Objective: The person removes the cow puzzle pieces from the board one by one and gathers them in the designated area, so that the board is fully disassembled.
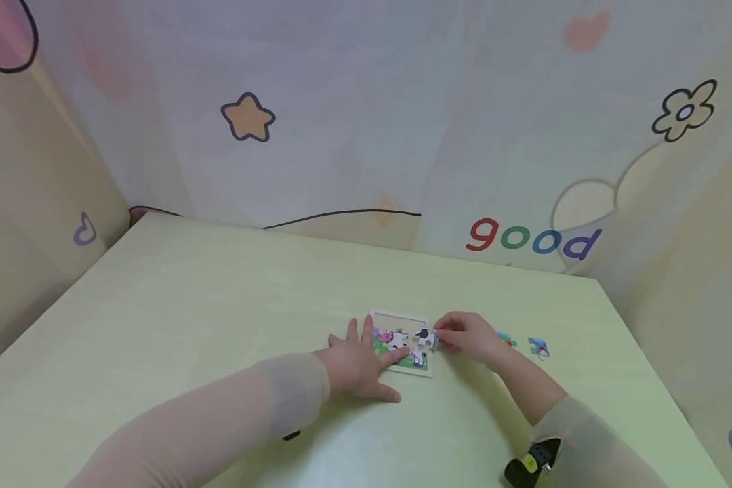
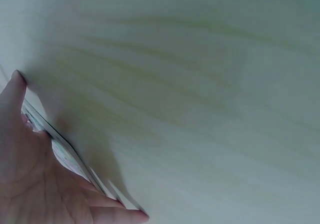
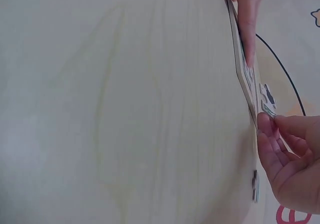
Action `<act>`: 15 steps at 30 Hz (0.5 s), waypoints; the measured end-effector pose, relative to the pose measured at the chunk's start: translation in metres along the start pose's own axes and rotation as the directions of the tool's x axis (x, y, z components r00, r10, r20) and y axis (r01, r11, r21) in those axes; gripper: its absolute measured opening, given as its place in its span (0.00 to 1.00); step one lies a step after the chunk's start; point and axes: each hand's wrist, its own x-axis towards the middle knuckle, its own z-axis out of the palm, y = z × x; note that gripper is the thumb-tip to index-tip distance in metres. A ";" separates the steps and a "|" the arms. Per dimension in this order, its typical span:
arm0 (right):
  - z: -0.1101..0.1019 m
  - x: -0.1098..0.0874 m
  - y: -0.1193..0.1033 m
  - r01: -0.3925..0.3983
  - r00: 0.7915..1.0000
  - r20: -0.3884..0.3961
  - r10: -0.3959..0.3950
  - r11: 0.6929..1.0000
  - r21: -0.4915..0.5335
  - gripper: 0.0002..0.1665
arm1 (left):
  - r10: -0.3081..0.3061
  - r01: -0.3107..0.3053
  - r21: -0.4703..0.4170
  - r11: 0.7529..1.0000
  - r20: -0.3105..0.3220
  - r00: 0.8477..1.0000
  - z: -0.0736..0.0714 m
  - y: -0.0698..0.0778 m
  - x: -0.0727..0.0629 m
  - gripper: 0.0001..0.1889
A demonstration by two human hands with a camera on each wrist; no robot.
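Note:
A jigsaw puzzle in a white-edged frame (image 1: 400, 372) lies on the table, its picture showing a cow on green. My left hand (image 1: 361, 366) lies spread over its left side, one finger reaching across the picture; in the left wrist view the hand (image 2: 45, 179) has its fingers extended at the puzzle's edge. With thumb and fingertips, my right hand (image 1: 470, 335) pinches a black-and-white puzzle piece (image 1: 425, 337) over the frame's right side. In the right wrist view, that puzzle piece (image 3: 268, 98) is tilted above the board. The upper part of the frame shows bare backing.
Two loose puzzle pieces lie to the right: a partly hidden one (image 1: 506, 338) behind the right hand and a blue one (image 1: 539, 348) farther right. The pale table (image 1: 219, 305) meets a printed curtain (image 1: 354, 135) at its back edge.

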 end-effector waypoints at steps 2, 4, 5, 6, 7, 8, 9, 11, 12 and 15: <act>-0.006 -0.003 0.002 0.005 1.000 0.001 -0.005 1.000 0.011 0.12 | 0.000 0.000 0.005 1.000 -0.003 1.000 0.000 0.000 0.001 0.41; -0.012 -0.006 0.003 0.006 1.000 0.000 -0.006 1.000 0.017 0.13 | -0.002 0.002 0.010 1.000 -0.006 1.000 0.000 0.000 0.002 0.41; -0.015 -0.007 0.005 0.007 1.000 -0.001 -0.007 1.000 0.018 0.13 | -0.002 0.002 0.014 1.000 -0.009 1.000 0.000 0.000 0.002 0.41; -0.018 -0.009 0.006 0.006 1.000 -0.004 -0.006 1.000 0.018 0.14 | -0.002 0.003 0.016 1.000 -0.011 1.000 0.001 0.000 0.002 0.41; -0.021 -0.011 0.007 0.006 1.000 -0.006 -0.006 1.000 0.013 0.14 | -0.003 0.003 0.021 1.000 -0.015 1.000 0.001 0.000 0.003 0.41; -0.023 -0.012 0.009 0.003 1.000 -0.010 -0.003 1.000 0.014 0.14 | -0.002 0.003 0.023 1.000 -0.018 1.000 0.001 0.001 0.003 0.41; -0.025 -0.014 0.011 0.002 1.000 -0.012 -0.002 1.000 0.013 0.14 | -0.002 0.003 0.027 1.000 -0.021 1.000 0.002 0.001 0.003 0.41; -0.029 -0.017 0.015 -0.004 1.000 -0.015 0.004 1.000 0.016 0.14 | -0.003 0.004 0.034 0.999 -0.024 1.000 0.003 0.001 0.004 0.41; -0.031 -0.019 0.017 -0.005 1.000 -0.016 0.005 1.000 0.016 0.14 | -0.004 0.005 0.034 0.999 -0.025 1.000 0.004 0.001 0.004 0.41; -0.037 -0.025 0.023 0.001 1.000 -0.017 -0.001 1.000 0.019 0.14 | -0.004 0.004 0.037 0.999 -0.026 1.000 0.005 0.002 0.004 0.40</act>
